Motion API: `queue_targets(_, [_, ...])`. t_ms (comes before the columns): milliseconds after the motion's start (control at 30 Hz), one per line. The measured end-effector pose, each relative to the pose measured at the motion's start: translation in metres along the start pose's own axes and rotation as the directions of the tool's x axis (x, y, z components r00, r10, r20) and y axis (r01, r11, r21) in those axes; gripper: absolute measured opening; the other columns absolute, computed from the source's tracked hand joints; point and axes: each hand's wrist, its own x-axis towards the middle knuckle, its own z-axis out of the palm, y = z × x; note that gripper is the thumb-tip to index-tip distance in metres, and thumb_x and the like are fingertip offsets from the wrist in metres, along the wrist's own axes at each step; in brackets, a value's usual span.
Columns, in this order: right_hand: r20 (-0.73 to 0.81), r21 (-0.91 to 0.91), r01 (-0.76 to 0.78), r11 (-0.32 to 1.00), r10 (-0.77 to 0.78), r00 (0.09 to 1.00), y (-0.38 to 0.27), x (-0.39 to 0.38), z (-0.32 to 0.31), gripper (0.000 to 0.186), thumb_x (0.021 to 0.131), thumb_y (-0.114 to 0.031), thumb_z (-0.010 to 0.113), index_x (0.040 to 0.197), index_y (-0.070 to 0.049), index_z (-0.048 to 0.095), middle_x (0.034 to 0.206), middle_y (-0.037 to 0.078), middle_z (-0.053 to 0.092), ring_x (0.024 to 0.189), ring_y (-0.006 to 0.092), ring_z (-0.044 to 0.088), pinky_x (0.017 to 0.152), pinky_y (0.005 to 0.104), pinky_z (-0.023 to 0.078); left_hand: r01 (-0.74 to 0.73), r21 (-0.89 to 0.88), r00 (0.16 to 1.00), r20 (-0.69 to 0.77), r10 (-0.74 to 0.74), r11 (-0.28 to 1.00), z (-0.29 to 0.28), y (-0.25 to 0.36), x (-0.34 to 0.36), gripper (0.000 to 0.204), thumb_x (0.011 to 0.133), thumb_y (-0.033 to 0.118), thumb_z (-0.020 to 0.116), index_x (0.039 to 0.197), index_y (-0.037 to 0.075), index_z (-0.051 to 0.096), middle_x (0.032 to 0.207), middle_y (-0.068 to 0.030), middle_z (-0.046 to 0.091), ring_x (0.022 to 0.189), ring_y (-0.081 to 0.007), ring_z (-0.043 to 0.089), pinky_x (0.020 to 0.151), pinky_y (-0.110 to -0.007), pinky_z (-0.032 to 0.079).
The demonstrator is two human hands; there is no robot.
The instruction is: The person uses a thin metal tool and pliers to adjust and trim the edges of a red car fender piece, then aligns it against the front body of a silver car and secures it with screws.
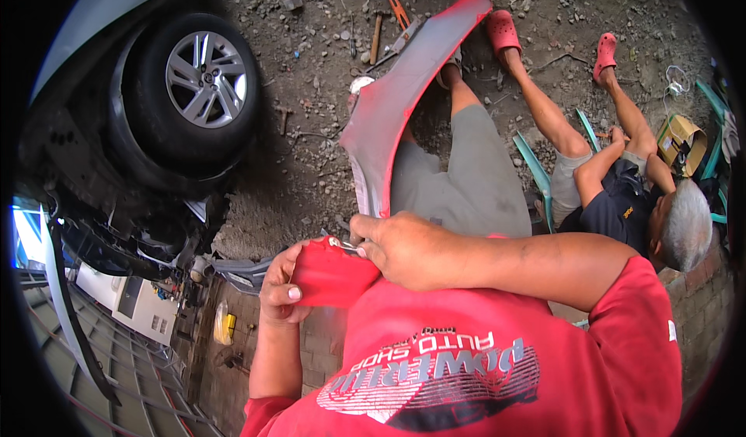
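My left hand [281, 285] is closed on the edge of a smooth red piece [330, 277], its thumb pressed on the face. My right hand [404, 249] reaches across to that piece's upper edge, fingers pinched on a small silver metal item [347, 246]; its kind is mostly hidden by the fingers. Along my legs lies a long curved car fender [412, 75], grey on its face with red edges. Its near end passes behind my right hand, so I cannot tell whether the red piece joins it.
A car wheel [206, 79] stands at the left. On the gravel lie a hammer [377, 39], orange-handled cutters [399, 11] and another small hammer [284, 118]. At the right a person [622, 196] in red clogs sits near a cardboard box [681, 145] and green strips [536, 174].
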Motion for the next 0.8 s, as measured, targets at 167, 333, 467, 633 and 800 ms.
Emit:
queue_targets(167, [-0.086,0.038,0.027,0.999,-0.024,0.996,0.007,0.021,0.006,0.014,0.108,-0.012,0.055,0.113,0.0,0.06,0.095,0.027,0.072,0.092,0.0475,0.072,0.083,0.0539,0.055,0.047,0.102,0.999,0.007,-0.048,0.994,0.022,0.002,-0.001,0.091,0.069,0.013,0.08,0.151,-0.014,0.05,0.141,-0.0232,0.068,0.128,-0.0317,0.069,0.119,-0.045,0.049])
queue_targets(333, [-0.026,0.048,0.016,0.999,-0.015,1.0,0.004,0.0,-0.019,0.015,0.108,-0.013,0.057,0.114,-0.001,0.065,0.098,0.023,0.074,0.094,0.0378,0.074,0.084,0.0478,0.056,0.027,0.021,1.0,-0.002,-0.027,0.999,0.014,-0.002,0.0,0.091,0.069,0.013,0.079,0.151,-0.014,0.05,0.139,-0.0224,0.069,0.127,-0.0317,0.07,0.118,-0.044,0.049])
queue_targets(467, [-0.002,-0.007,0.004,1.0,-0.004,1.0,0.0,0.001,-0.018,0.018,0.108,-0.015,0.059,0.118,-0.003,0.067,0.099,0.023,0.074,0.095,0.0392,0.074,0.084,0.0487,0.056,-0.01,0.0,1.0,0.006,0.01,1.0,0.014,0.001,0.0,0.09,0.069,0.012,0.077,0.15,-0.015,0.05,0.137,-0.0232,0.07,0.125,-0.0321,0.071,0.117,-0.045,0.05])
queue_targets(633, [-0.043,0.033,0.019,0.999,-0.018,0.999,0.0,0.005,-0.013,0.018,0.108,-0.017,0.06,0.116,-0.003,0.066,0.098,0.026,0.073,0.093,0.0448,0.072,0.083,0.0516,0.055,-0.027,0.013,0.999,-0.04,0.027,1.0,0.013,0.005,0.001,0.09,0.068,0.012,0.076,0.15,-0.014,0.051,0.136,-0.0229,0.071,0.124,-0.032,0.072,0.117,-0.044,0.05])
queue_targets(800, [-0.129,0.024,0.067,0.997,-0.063,0.99,0.0,0.004,0.003,0.016,0.107,-0.017,0.061,0.114,-0.003,0.065,0.095,0.026,0.071,0.09,0.0467,0.071,0.082,0.0528,0.054,0.022,0.115,0.999,0.046,-0.028,0.993,0.022,-0.003,-0.002,0.09,0.071,0.016,0.079,0.151,-0.012,0.05,0.139,-0.0206,0.07,0.127,-0.0295,0.07,0.118,-0.045,0.05])
